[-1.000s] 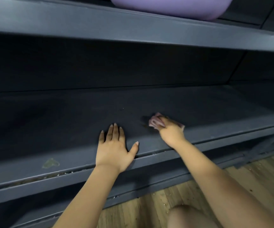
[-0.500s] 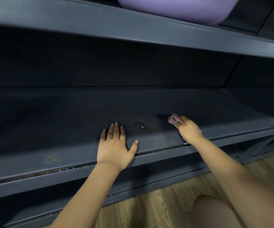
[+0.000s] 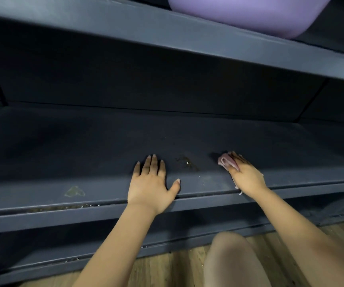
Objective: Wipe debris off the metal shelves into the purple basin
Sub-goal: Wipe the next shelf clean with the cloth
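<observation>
In the head view, my right hand (image 3: 246,177) is sliding its pink cloth (image 3: 227,161) rightward along the lower metal shelf (image 3: 84,146), uncovering a brownish debris smear (image 3: 186,162) that is needing another pass. My fingers are clenching the bunched cloth against the shelf. My left hand (image 3: 151,187) is lying flat, fingers released, bracing. The purple basin (image 3: 249,13) is sitting 1 shelf above.

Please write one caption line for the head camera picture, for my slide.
Right hand holds a pink cloth on the dark metal shelf; left hand lies flat beside brown debris.
</observation>
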The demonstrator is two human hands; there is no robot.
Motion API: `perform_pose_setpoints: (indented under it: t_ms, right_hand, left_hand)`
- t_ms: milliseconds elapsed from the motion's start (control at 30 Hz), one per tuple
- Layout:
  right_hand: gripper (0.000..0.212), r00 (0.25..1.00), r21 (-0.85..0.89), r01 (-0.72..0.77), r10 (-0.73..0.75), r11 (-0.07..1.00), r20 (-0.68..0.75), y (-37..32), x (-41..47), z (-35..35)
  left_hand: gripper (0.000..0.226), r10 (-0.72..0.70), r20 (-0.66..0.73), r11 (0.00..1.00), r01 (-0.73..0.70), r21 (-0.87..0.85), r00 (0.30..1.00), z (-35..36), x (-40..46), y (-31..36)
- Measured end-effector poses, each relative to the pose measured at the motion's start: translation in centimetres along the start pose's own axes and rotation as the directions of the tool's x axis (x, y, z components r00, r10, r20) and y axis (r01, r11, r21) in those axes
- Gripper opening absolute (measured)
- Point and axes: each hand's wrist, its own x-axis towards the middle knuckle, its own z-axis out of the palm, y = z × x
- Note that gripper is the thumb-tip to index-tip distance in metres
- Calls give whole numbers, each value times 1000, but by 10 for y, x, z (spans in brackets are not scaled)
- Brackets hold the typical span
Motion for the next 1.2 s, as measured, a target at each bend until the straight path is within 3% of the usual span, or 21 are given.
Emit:
perform_pose_setpoints:
  t_ms: [167, 267, 367, 433, 533, 667, 767, 833, 1067, 1200]
  right_hand:
    - [46, 999, 64, 55, -55, 996, 0, -57, -7, 21]
    - [46, 992, 63, 112, -115, 992, 49, -102, -3, 40]
    - [49, 981, 37, 130, -134, 991, 138, -131, 3, 49]
    - [45, 975, 173, 88, -120, 981, 187, -130, 4, 47]
    - [29, 997, 419, -2, -33, 908, 75, -100, 8, 37]
    - [31, 991, 260, -132, 135, 957, 6, -53, 30, 20]
    - [49, 992, 22, -110, 108, 994, 71, -47, 35, 21]
    - [52, 995, -41, -47, 51, 998, 85, -61, 32, 26]
    - [48, 957, -5, 262, -259, 965, 131, -159, 0, 59]
    - [39, 944, 108, 255, -271, 961, 190, -179, -3, 66]
  left_hand:
    - [87, -5, -15, 1000, 5, 0, 1000, 0, 0, 1]
    - [108, 0, -43, 1000, 0, -5, 999, -1, -2, 2]
    - [106, 8, -68, 999, -11, -39, 998, -2, -6, -2]
    - [104, 11, -90, 999, -14, -32, 996, -5, -14, -13]
    - [110, 6, -140, 1000, -5, 9, 990, -9, -31, -45]
    - [129, -63, -80, 998, 62, -19, 995, -8, -39, -71]
    - [111, -69, -78, 998, 69, 7, 995, -8, -35, -69]
    - [107, -75, -80, 997, 76, 11, 994, -6, -34, -68]
    - [107, -73, -71, 997, 76, 32, 995, -5, -34, -70]
    - [108, -78, -59, 996, 80, 30, 995, -6, -35, -70]
